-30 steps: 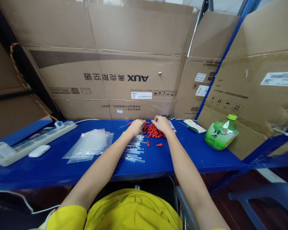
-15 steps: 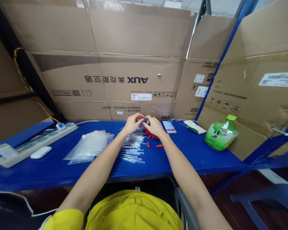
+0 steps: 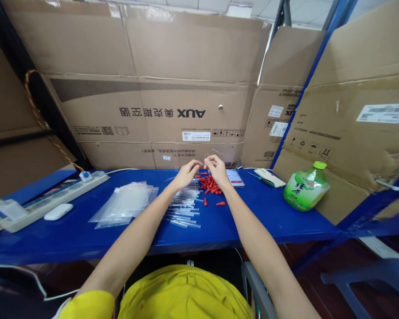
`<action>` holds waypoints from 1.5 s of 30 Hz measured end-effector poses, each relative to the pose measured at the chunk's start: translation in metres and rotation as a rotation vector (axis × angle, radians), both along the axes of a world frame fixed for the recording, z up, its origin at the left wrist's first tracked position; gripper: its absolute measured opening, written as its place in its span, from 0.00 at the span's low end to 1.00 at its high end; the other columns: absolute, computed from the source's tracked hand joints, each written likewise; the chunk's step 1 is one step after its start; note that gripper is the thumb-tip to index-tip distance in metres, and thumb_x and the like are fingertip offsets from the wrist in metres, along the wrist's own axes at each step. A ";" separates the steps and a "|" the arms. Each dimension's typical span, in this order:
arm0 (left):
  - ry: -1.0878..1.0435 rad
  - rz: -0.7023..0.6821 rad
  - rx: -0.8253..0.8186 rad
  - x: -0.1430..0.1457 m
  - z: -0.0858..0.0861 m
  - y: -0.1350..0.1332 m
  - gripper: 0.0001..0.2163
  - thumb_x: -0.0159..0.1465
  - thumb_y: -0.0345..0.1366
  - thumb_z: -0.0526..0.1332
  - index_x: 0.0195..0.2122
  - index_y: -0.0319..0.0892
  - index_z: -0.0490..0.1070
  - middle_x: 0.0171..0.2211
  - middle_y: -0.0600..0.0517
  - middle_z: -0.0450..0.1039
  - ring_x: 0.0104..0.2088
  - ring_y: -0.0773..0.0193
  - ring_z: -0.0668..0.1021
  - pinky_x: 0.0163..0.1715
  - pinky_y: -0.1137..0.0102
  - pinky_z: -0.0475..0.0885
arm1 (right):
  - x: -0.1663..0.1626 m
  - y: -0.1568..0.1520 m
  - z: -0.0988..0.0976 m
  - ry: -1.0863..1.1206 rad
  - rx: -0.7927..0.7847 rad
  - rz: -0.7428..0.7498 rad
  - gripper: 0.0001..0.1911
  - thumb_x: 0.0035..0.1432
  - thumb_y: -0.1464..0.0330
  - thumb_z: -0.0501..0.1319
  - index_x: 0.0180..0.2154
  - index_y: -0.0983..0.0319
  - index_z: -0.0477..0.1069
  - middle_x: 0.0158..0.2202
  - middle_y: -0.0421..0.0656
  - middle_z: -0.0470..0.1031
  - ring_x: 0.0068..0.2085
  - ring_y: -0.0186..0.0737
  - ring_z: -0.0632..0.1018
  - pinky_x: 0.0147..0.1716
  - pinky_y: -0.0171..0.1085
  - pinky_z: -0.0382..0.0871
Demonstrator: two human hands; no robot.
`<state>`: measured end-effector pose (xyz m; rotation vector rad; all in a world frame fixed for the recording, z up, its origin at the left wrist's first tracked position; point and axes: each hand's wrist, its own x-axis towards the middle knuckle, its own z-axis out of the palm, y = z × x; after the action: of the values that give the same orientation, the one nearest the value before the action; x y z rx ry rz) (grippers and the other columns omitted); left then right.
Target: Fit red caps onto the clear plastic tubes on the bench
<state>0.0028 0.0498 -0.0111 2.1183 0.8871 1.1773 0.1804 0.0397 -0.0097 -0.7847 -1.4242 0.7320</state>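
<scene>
Both your hands are raised just above the blue shelf (image 3: 69, 235), fingertips meeting over the pile of red caps (image 3: 210, 182). Your left hand (image 3: 185, 174) is pinched shut on something small, likely one red cap, too tiny to confirm. Your right hand (image 3: 217, 170) is pinched on what looks like a thin clear tube, hard to make out against the cardboard boxes (image 3: 153, 102). My read: you're fitting one cap to one tube, mid-batch. Left to do: plenty of red caps in the pile, two strays (image 3: 213, 203) lying apart nearer you, and a row of clear tubes (image 3: 183, 208) beside the pile under your left wrist; can't tell whether any of those are capped. The plastic bags (image 3: 123, 204) lie flat to the left and look unfilled, so bagging seems not started. Green bottle (image 3: 306, 186), phone (image 3: 234, 177), power strip (image 3: 49, 200) and white mouse (image 3: 58, 211) sit well apart, untouched.
</scene>
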 end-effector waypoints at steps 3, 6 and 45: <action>0.108 -0.011 0.091 0.006 0.003 -0.009 0.15 0.73 0.41 0.51 0.45 0.39 0.74 0.31 0.51 0.75 0.34 0.62 0.75 0.40 0.67 0.71 | -0.001 -0.007 -0.002 -0.215 0.036 -0.126 0.20 0.66 0.47 0.58 0.35 0.57 0.70 0.25 0.37 0.73 0.29 0.37 0.73 0.34 0.34 0.65; 0.166 0.000 0.148 0.008 0.006 -0.014 0.14 0.73 0.39 0.49 0.39 0.40 0.72 0.36 0.48 0.77 0.39 0.59 0.76 0.46 0.65 0.71 | 0.000 -0.013 -0.001 -0.457 0.036 -0.355 0.23 0.70 0.48 0.55 0.31 0.57 0.71 0.25 0.38 0.74 0.29 0.38 0.74 0.34 0.34 0.60; -0.228 -0.274 -0.403 0.023 0.005 -0.020 0.06 0.67 0.39 0.56 0.36 0.42 0.65 0.23 0.59 0.52 0.22 0.70 0.56 0.24 0.73 0.56 | -0.012 -0.006 -0.002 -0.145 -0.122 -0.272 0.29 0.67 0.48 0.51 0.19 0.57 0.61 0.19 0.39 0.66 0.26 0.37 0.69 0.31 0.36 0.62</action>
<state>0.0259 0.0295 -0.0064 1.6796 0.6416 0.9790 0.1688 0.0341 -0.0113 -1.1209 -1.3752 0.5635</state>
